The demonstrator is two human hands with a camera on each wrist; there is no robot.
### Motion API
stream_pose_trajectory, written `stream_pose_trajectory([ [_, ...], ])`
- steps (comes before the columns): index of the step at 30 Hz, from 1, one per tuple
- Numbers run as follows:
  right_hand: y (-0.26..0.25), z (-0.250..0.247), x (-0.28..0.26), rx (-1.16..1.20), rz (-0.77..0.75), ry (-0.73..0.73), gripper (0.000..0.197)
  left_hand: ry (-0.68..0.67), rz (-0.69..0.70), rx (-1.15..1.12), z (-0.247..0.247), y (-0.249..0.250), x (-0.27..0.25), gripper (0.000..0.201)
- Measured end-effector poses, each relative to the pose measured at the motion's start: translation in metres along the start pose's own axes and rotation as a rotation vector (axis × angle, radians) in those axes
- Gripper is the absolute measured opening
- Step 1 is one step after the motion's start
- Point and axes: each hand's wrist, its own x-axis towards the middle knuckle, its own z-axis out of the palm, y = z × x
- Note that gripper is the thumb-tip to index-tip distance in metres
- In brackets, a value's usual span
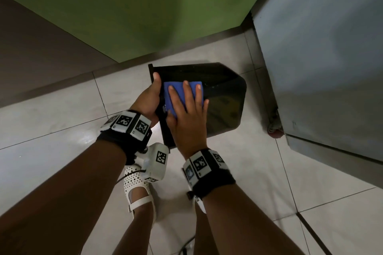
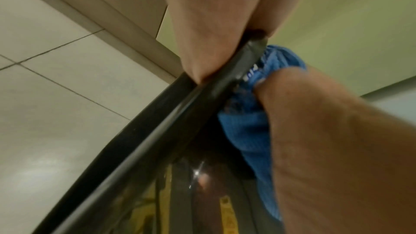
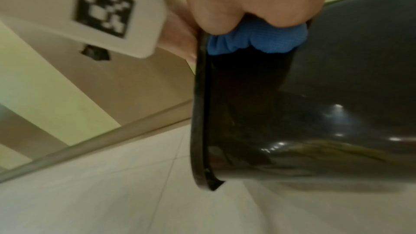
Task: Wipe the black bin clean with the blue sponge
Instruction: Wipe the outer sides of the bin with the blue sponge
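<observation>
From the head cam, my left hand (image 1: 148,99) grips the rim of the black bin (image 1: 223,107), tipped on the floor (image 1: 62,122); my right hand (image 1: 187,122) presses the blue sponge (image 1: 176,93) flat under straight fingers (image 1: 186,93). Left wrist cam: thumb clamped on the rim, sponge just past it. Right wrist cam: sponge squashed under my palm.

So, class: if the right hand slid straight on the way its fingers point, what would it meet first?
Flat on the blue sponge, the right hand points along the black bin wall; past the bin, probably the green wall, though depth is unclear.
</observation>
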Motion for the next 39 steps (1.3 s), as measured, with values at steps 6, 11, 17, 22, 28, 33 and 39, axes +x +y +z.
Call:
stream_pose_trajectory([
  [6,0.056,-0.024,0.010,0.054,0.308,-0.028,0.057,-0.045,0.041,0.102,-0.010,-0.007,-0.008,0.066],
  [11,0.102,-0.045,0.026,0.230,0.634,0.039,0.044,-0.027,0.042,0.198,-0.017,-0.011,-0.014,0.074],
  [17,0.090,-0.041,0.023,0.163,0.697,0.051,0.044,0.073,0.055,0.299,-0.040,-0.035,0.002,0.105],
  [22,0.042,-0.033,0.002,-0.106,0.481,-0.092,0.053,0.090,0.049,0.332,-0.040,-0.044,-0.001,0.106],
  [28,-0.028,0.003,-0.008,-0.117,0.098,-0.152,0.053,0.079,0.029,0.235,-0.016,-0.028,-0.029,0.070],
  [33,-0.002,-0.003,-0.012,-0.108,0.063,-0.160,0.052,0.059,0.007,0.158,-0.023,-0.035,-0.027,0.054],
  [39,0.064,-0.027,-0.019,-0.155,0.356,-0.169,0.050,0.010,-0.014,0.099,-0.025,-0.045,-0.031,0.049],
])
